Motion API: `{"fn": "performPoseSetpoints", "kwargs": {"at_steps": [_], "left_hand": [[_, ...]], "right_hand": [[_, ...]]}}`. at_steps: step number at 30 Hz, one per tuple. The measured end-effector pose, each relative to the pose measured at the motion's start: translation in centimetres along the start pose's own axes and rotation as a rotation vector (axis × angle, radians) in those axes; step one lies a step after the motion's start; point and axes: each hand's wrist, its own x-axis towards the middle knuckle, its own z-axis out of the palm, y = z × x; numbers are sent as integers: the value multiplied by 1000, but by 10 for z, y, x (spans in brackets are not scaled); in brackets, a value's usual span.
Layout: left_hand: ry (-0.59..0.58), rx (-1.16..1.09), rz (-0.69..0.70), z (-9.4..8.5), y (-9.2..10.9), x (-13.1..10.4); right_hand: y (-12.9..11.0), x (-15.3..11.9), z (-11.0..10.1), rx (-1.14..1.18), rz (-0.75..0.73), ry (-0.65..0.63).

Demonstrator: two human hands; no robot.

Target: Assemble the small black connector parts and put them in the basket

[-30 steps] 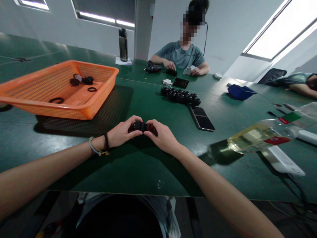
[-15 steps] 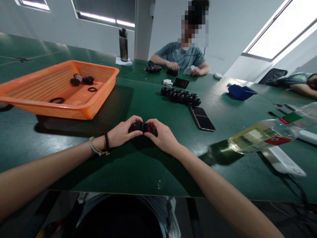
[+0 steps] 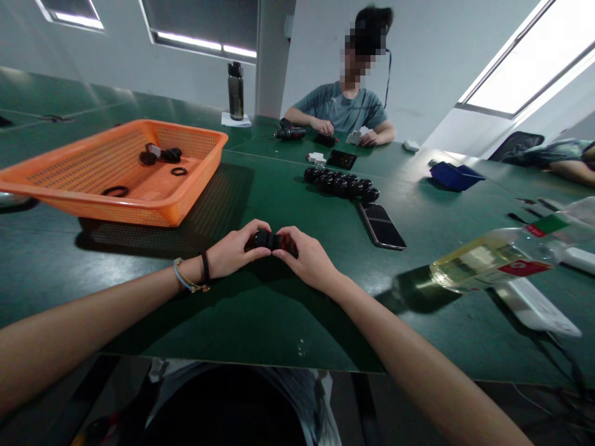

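Note:
Between my two hands is a small black cylindrical part [image 3: 264, 239], held level just above the green table [image 3: 251, 328]. My left hand [image 3: 235, 251] grips its left end between thumb and fingers. The thumb and fingers of my right hand [image 3: 307, 254] close round the other end, where a dark reddish bit shows. My fingers hide much of the part, so its exact kind is unclear. Beyond my hands lies a row of shiny black round parts [image 3: 341, 184], with a phone [image 3: 383, 227] beside it.
On the left stands an orange basket [image 3: 176, 210] holding several black pieces. To the right a bottle of yellow liquid [image 3: 483, 257] lies near a white power strip [image 3: 539, 303]. A blue tray [image 3: 455, 176], a power drill [image 3: 290, 132] and a seated person [image 3: 346, 105] are farther back.
The view has shifted slightly, so everything sits a little lower and to the right. Both hands keep the same hold on the black part.

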Motion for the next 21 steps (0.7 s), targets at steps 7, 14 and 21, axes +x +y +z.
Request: {"fn": "performPoseSetpoints", "kwargs": {"at_steps": [7, 14, 21], "left_hand": [[-10, -2, 4, 0, -2, -1], [-14, 6, -2, 0, 0, 0], [-7, 13, -7, 0, 1, 0]], "right_hand": [[1, 0, 1, -1, 3, 0], [0, -1, 0, -14, 21, -13], [1, -3, 1, 19, -41, 34]]}}
